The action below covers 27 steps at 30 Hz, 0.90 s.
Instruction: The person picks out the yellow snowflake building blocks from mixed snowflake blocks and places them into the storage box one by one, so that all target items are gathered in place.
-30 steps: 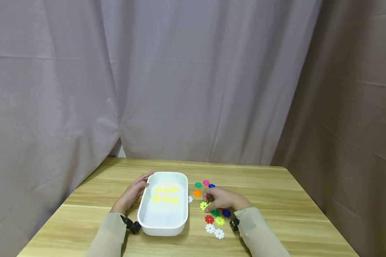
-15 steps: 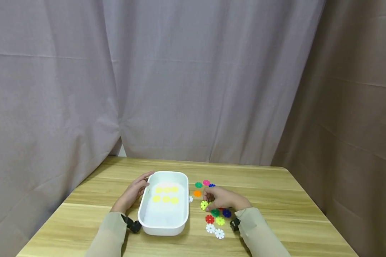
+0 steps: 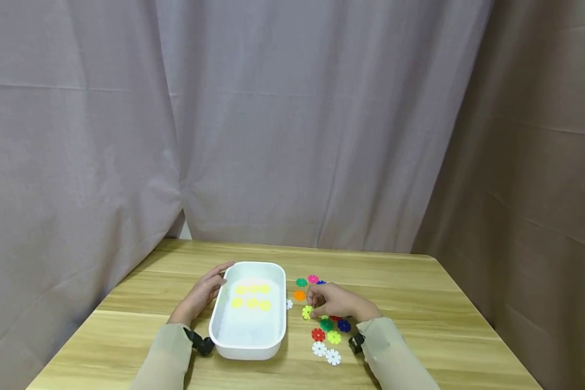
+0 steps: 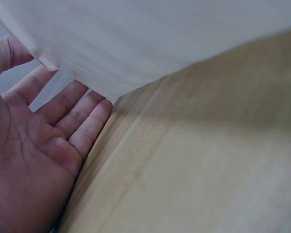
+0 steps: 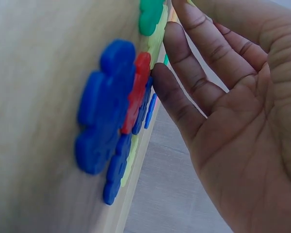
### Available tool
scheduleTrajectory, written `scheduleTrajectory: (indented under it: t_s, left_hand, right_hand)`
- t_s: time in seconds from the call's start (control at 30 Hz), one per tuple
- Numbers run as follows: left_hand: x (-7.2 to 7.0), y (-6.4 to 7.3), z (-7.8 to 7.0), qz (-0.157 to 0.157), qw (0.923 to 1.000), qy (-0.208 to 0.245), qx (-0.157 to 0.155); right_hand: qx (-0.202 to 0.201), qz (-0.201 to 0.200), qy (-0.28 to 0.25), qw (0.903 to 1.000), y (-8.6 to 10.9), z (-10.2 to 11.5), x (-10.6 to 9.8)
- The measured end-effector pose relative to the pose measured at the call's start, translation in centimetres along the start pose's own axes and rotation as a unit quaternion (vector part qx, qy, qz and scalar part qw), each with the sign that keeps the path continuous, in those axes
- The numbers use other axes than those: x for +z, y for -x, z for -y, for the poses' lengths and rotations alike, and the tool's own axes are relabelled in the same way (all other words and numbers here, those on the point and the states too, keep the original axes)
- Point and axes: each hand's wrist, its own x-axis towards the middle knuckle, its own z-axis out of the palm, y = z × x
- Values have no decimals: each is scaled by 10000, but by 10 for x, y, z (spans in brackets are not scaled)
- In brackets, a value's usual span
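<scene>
My left hand (image 3: 202, 292) holds the left side of a white plastic tub (image 3: 246, 338), its thumb over the rim and its fingers along the outer wall (image 4: 150, 39). Several yellow snowflake discs (image 3: 252, 303) lie inside the tub in two rows. To the right of the tub, my right hand (image 3: 343, 302) pinches a yellow-green snowflake disc (image 3: 307, 312) between thumb and fingertips, low over the table. In the right wrist view only a sliver of yellow shows at the fingertips. Beneath that hand, blue (image 5: 106, 107) and red discs (image 5: 136, 92) lie close together.
More loose discs surround the right hand: green (image 3: 300, 282), pink (image 3: 313, 279), orange (image 3: 299, 295), red (image 3: 318, 335) and white ones (image 3: 333, 357). One white disc (image 3: 289, 304) lies against the tub's right side. Grey curtains (image 3: 292, 135) hang behind the wooden table (image 3: 448, 336).
The yellow-green disc at the right fingertips has shifted slightly left and now looks tilted. My left hand and the tub stay in place.
</scene>
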Motion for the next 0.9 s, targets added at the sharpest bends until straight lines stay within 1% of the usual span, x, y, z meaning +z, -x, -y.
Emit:
scheduleTrajectory:
  t_s: [0.17, 0.33, 0.57, 0.77, 0.9]
  left_hand:
    - [0, 0, -1, -42, 10000, -31, 35]
    - [0, 1, -1, -1, 10000, 24, -16]
    - [0, 1, 0, -2, 10000, 29, 3]
    - [0, 1, -2, -15, 9999, 108, -4]
    - [0, 1, -1, -20, 9999, 122, 17]
  right_hand:
    - [-68, -104, -96, 9999, -2, -2, 0]
    - [-109, -113, -216, 9996, -3, -3, 1]
    - [-253, -459, -470, 9975, -4, -5, 1]
    - [-434, -626, -539, 9956, -5, -4, -3]
    - [-434, -734, -676, 9941, -5, -4, -3]
